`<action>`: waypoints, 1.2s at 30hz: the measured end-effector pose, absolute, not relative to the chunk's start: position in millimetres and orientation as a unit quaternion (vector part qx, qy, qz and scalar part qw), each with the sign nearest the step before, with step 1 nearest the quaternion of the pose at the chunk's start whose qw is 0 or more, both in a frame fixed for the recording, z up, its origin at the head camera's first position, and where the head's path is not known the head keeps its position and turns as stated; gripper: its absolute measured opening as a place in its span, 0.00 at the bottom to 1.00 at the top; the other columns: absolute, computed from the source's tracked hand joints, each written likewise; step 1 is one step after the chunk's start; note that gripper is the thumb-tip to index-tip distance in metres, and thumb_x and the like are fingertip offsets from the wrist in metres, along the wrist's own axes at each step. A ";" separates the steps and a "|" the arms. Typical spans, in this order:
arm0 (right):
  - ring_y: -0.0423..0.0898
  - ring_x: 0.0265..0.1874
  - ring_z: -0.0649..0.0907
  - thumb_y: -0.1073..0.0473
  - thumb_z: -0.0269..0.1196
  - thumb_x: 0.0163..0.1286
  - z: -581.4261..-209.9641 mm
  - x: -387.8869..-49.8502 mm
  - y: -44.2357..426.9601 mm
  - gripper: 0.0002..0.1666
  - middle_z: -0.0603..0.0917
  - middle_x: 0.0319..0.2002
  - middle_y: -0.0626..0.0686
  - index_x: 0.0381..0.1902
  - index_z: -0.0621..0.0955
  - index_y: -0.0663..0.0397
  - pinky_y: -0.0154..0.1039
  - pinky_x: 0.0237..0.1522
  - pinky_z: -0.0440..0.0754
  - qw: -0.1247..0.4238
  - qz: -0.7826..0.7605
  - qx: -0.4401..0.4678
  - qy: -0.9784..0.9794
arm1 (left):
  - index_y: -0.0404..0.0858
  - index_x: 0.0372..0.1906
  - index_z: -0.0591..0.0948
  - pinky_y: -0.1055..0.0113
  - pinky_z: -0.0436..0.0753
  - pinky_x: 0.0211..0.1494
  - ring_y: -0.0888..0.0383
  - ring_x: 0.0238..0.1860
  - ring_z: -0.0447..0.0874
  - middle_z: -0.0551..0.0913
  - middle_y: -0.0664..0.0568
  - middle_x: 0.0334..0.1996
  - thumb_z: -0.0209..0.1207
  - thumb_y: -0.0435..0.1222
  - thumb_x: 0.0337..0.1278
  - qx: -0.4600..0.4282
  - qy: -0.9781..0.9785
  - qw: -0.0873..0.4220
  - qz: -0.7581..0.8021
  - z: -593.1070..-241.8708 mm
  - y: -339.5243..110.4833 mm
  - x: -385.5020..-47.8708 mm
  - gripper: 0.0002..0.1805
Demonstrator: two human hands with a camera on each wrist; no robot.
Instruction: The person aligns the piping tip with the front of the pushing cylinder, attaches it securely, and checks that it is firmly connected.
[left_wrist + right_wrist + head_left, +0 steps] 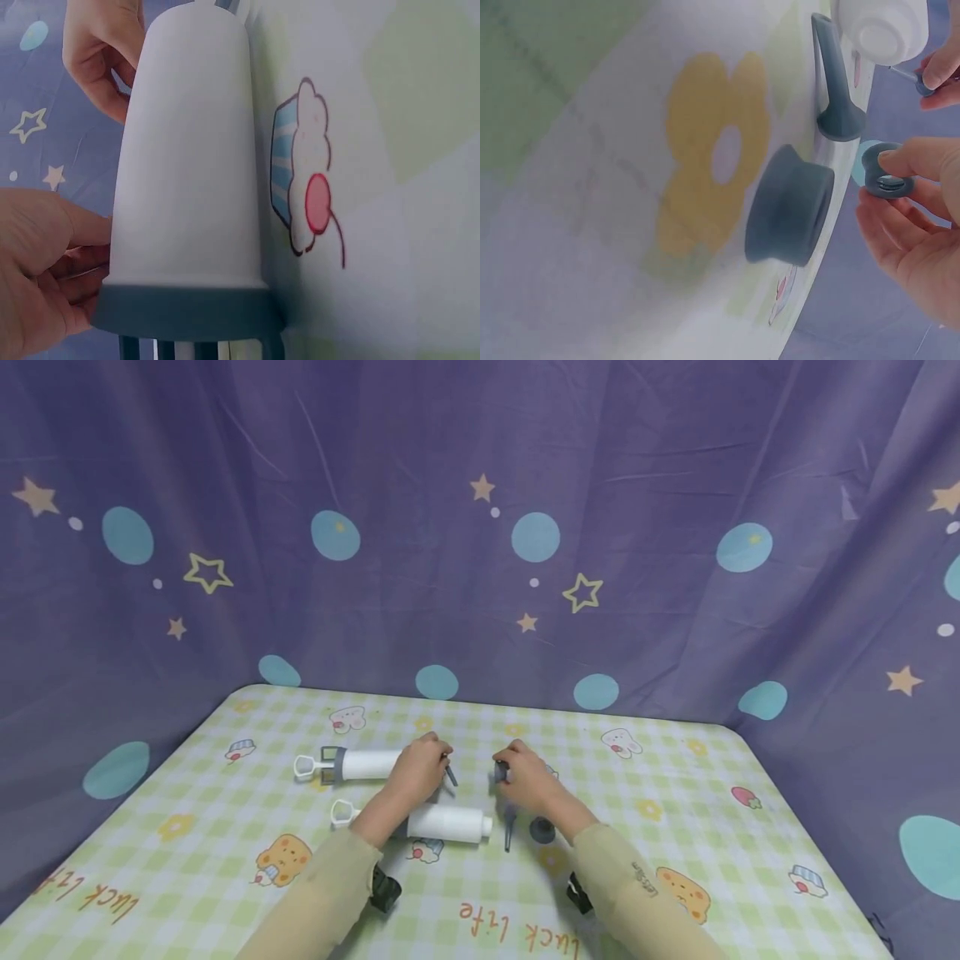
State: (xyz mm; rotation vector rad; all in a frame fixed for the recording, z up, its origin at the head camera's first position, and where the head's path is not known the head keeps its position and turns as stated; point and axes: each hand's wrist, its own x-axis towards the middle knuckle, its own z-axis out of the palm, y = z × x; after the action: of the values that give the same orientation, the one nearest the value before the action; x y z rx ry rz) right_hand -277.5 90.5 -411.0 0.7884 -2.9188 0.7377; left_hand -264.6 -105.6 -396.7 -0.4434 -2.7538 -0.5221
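My left hand (pixel 420 768) pinches a narrow grey nozzle (pixel 450 772), its thin end pointing down, beside the front end of the far white plunger tube (pixel 371 765). My right hand (pixel 528 777) holds a grey ring cap (pixel 889 172) between thumb and fingers, above the table. The near white plunger tube (pixel 450 823) lies under the left forearm; in the left wrist view its white barrel (pixel 187 150) and grey collar (pixel 187 311) partly block the left hand (pixel 45 277). A second nozzle (pixel 836 82) and a second ring cap (pixel 791 206) stand on the tabletop.
A checked tablecloth (pixel 645 852) with printed cartoons covers the table. Behind it and at its sides hangs a purple curtain (pixel 450 627) with stars and blue spots. White looped handles (pixel 306 767) stick out leftward from the tubes.
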 end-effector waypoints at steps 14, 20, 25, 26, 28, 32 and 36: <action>0.49 0.43 0.80 0.66 0.64 0.56 -407.5 -270.1 103.3 0.24 0.76 0.44 0.54 0.52 0.75 0.61 0.42 0.45 0.78 0.045 0.278 0.276 -0.919 | 0.36 0.37 0.83 0.64 0.79 0.35 0.56 0.31 0.79 0.79 0.50 0.34 0.61 0.32 0.51 -0.138 -0.943 0.182 -0.243 -393.6 -109.5 -254.5 0.07; 0.48 0.42 0.80 0.64 0.64 0.55 -406.7 -266.4 107.9 0.23 0.79 0.44 0.53 0.51 0.76 0.58 0.44 0.44 0.78 0.056 0.299 0.263 -0.916 | 0.37 0.37 0.82 0.66 0.79 0.35 0.57 0.32 0.81 0.82 0.50 0.33 0.62 0.35 0.51 -0.145 -0.933 0.181 -0.275 -393.6 -105.6 -252.1 0.08; 0.47 0.41 0.81 0.65 0.64 0.55 -404.9 -263.3 111.1 0.22 0.81 0.42 0.51 0.49 0.76 0.56 0.44 0.43 0.78 0.066 0.309 0.256 -0.913 | 0.39 0.37 0.82 0.66 0.79 0.35 0.58 0.32 0.81 0.83 0.51 0.32 0.62 0.37 0.51 -0.141 -0.928 0.179 -0.294 -390.8 -101.7 -250.5 0.08; 0.47 0.41 0.81 0.65 0.64 0.55 -404.6 -262.8 111.7 0.21 0.82 0.42 0.51 0.49 0.76 0.56 0.44 0.42 0.78 0.066 0.311 0.255 -0.913 | 0.38 0.37 0.82 0.66 0.79 0.35 0.58 0.32 0.81 0.83 0.51 0.32 0.62 0.37 0.51 -0.139 -0.928 0.179 -0.297 -390.0 -101.0 -250.0 0.08; 0.47 0.41 0.81 0.65 0.63 0.55 -404.4 -261.5 113.4 0.21 0.82 0.41 0.50 0.49 0.76 0.56 0.44 0.42 0.78 0.068 0.313 0.255 -0.912 | 0.38 0.37 0.82 0.66 0.79 0.34 0.58 0.31 0.81 0.82 0.51 0.32 0.62 0.37 0.52 -0.138 -0.927 0.180 -0.300 -389.3 -99.5 -249.0 0.08; 0.46 0.41 0.81 0.65 0.64 0.55 -405.0 -259.1 116.8 0.21 0.82 0.42 0.49 0.49 0.76 0.56 0.43 0.42 0.78 0.077 0.318 0.254 -0.910 | 0.39 0.37 0.82 0.67 0.79 0.34 0.59 0.30 0.80 0.82 0.52 0.32 0.62 0.38 0.52 -0.136 -0.924 0.183 -0.307 -388.1 -96.0 -246.1 0.09; 0.45 0.40 0.82 0.65 0.65 0.55 -406.0 -257.4 119.1 0.22 0.82 0.43 0.49 0.50 0.76 0.55 0.41 0.41 0.78 0.090 0.325 0.253 -0.907 | 0.40 0.37 0.82 0.68 0.79 0.34 0.60 0.31 0.80 0.82 0.52 0.33 0.62 0.39 0.52 -0.136 -0.922 0.185 -0.311 -388.6 -92.6 -243.6 0.09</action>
State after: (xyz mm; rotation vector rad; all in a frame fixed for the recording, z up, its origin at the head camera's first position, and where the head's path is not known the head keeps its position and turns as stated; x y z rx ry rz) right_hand -257.4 119.1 -406.0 0.7519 -2.6960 0.9649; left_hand -243.6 -92.6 -388.6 -0.3840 -2.5997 -0.8755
